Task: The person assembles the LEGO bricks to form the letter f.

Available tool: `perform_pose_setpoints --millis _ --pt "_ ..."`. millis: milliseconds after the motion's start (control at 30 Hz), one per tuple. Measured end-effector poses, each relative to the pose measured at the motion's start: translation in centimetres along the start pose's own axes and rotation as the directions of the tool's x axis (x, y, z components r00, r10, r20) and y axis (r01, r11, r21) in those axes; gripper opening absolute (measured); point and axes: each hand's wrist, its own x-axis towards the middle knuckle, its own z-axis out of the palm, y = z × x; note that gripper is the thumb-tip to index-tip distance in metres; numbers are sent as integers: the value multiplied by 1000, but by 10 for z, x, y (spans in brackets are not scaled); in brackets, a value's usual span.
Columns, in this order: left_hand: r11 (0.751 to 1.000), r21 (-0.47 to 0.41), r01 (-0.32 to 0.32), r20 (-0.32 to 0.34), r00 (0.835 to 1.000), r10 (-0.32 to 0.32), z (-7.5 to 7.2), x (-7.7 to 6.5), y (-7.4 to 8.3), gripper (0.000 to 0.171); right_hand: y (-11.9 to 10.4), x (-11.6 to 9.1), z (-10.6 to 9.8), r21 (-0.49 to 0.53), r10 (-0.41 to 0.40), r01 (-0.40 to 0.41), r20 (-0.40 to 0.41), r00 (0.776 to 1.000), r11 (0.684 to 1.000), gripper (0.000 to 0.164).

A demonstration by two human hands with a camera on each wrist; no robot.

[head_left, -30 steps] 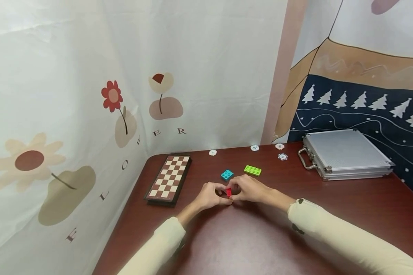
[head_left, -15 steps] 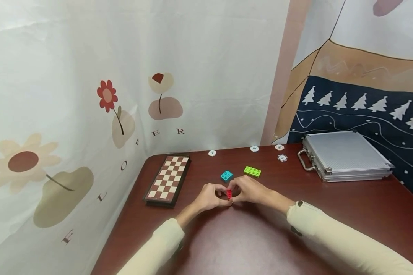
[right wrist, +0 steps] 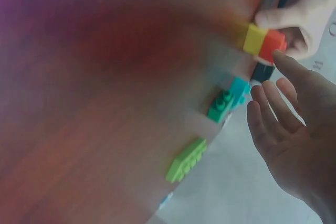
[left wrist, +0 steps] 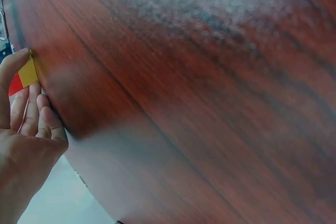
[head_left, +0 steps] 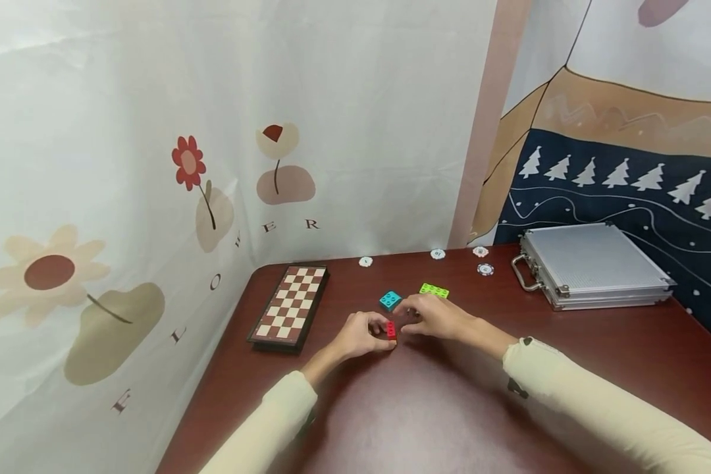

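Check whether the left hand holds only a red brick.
No, the right wrist view shows a yellow brick against the red brick in the left hand.

A chessboard (head_left: 290, 306) is lying at left, a case (head_left: 595, 263) at right; what look like chips (head_left: 438, 254) are lying between.

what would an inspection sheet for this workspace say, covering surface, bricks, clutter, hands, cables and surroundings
surface: reddish-brown table, light reflecting off it
job's things: red brick against yellow brick; blue brick, green brick and lime brick on the table
clutter: checkered board, round chips, silver case
hands: left hand holds the red and yellow bricks; right hand close by, holding nothing
cables: nothing seen
surroundings: hangings printed with flowers and trees
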Motion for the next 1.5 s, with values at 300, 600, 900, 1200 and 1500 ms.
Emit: perform_pose_setpoints --millis 300,600,900,1200,1500 --pt "1000 -1 4 13 1000 -4 -2 -1 -1 36 30 -3 -23 -30 87 -88 -51 995 996 29" --pt "997 -70 -13 10 1000 14 -4 -1 0 48 68 -12 -32 -100 223 -236 -131 966 967 27" --pt "991 -131 -14 -20 1000 12 -4 -2 -2 44 91 -17 -26 -48 275 -284 -141 951 958 41" --pt "993 -120 -13 -42 999 8 -1 -5 -1 36 98 -16 -16 -101 263 -276 -121 957 956 42" --pt "995 -96 -11 -52 999 6 -4 -3 -3 34 95 -13 -16 -83 230 -244 -156 961 966 34"
